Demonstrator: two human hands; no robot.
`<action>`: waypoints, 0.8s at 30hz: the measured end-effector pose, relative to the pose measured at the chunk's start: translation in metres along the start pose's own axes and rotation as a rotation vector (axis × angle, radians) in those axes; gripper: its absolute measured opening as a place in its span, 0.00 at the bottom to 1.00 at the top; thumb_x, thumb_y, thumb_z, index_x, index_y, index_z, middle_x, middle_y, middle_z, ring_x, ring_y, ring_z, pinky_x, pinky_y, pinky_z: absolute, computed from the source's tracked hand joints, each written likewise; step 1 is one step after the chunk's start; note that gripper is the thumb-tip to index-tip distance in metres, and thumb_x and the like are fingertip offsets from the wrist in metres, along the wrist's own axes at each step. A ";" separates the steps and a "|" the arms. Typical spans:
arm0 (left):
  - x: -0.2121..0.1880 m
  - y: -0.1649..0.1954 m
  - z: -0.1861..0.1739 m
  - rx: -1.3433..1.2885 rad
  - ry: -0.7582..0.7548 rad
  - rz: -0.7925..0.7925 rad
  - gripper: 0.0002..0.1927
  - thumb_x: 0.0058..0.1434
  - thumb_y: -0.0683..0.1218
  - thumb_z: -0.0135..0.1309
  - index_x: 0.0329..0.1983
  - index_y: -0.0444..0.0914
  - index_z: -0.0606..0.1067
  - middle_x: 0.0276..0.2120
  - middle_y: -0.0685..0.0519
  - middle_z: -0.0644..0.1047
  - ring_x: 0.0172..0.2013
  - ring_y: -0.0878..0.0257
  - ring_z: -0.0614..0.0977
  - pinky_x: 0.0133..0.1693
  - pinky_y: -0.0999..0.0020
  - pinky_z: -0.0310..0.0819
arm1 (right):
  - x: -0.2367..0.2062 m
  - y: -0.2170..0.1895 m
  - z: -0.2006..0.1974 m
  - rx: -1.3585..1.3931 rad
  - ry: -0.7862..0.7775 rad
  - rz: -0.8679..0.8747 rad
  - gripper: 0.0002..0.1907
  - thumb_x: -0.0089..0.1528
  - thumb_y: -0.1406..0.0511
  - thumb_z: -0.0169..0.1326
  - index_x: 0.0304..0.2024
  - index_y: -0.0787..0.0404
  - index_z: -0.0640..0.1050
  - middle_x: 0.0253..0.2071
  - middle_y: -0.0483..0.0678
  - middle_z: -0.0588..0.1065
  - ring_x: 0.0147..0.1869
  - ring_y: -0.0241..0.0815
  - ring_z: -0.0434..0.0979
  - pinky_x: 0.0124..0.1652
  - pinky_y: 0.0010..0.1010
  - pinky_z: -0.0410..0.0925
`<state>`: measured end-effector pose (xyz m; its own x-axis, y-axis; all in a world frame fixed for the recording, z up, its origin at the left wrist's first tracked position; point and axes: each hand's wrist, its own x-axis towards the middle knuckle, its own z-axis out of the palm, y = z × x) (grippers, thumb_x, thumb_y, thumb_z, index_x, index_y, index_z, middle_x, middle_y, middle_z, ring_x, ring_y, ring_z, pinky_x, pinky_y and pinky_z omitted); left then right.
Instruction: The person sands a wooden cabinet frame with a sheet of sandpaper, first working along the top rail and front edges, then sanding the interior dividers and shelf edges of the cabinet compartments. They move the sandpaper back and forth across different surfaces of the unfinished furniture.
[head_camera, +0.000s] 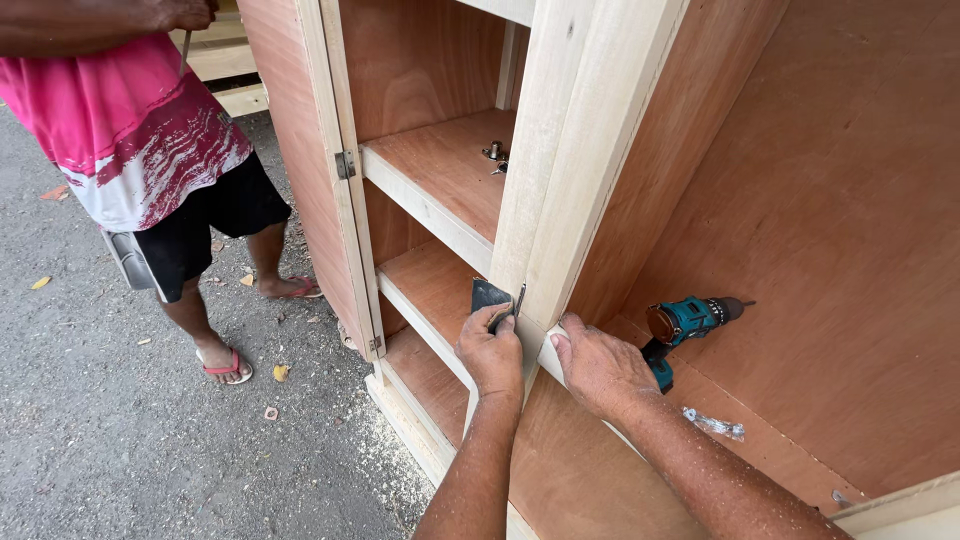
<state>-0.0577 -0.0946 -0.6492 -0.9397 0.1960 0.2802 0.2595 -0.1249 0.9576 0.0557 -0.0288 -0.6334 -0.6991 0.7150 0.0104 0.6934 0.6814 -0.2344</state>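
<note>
My left hand (492, 352) presses a dark piece of sandpaper (487, 296) against the pale upright post (560, 170) of a plywood cabinet, beside a small metal hinge (519, 300). My right hand (598, 365) rests on the same post a little lower and to the right, fingers curled over its edge, holding nothing. A teal cordless drill (685, 322) lies on the cabinet's inner panel just right of my right hand.
The cabinet has shelves (440, 175), with small metal hardware (495, 155) on the upper one. A clear plastic bag (714, 423) lies near the drill. Another person in a pink shirt (130, 120) and sandals stands at left on asphalt (120, 440) strewn with sawdust.
</note>
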 end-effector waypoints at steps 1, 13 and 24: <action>-0.001 -0.001 0.000 0.012 -0.011 -0.020 0.09 0.51 0.35 0.62 0.35 0.36 0.84 0.36 0.46 0.85 0.38 0.54 0.86 0.44 0.63 0.78 | 0.001 0.000 0.000 -0.010 -0.005 0.015 0.21 0.71 0.54 0.36 0.59 0.57 0.68 0.49 0.58 0.78 0.56 0.59 0.78 0.55 0.53 0.69; 0.005 0.005 -0.003 0.095 0.021 -0.129 0.08 0.53 0.37 0.64 0.36 0.37 0.85 0.35 0.45 0.85 0.37 0.53 0.86 0.42 0.61 0.78 | 0.000 0.006 0.010 -0.036 -0.026 0.035 0.20 0.71 0.53 0.36 0.58 0.55 0.68 0.48 0.59 0.79 0.55 0.61 0.78 0.54 0.54 0.69; 0.000 -0.001 0.000 0.021 0.065 -0.197 0.13 0.52 0.37 0.65 0.42 0.36 0.84 0.36 0.46 0.85 0.36 0.55 0.87 0.43 0.63 0.79 | 0.000 0.000 0.004 -0.030 -0.037 0.056 0.20 0.71 0.53 0.36 0.59 0.55 0.68 0.49 0.58 0.79 0.56 0.60 0.78 0.56 0.54 0.68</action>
<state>-0.0581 -0.0945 -0.6504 -0.9850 0.1509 0.0833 0.0734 -0.0699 0.9948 0.0549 -0.0288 -0.6371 -0.6643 0.7465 -0.0384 0.7364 0.6448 -0.2047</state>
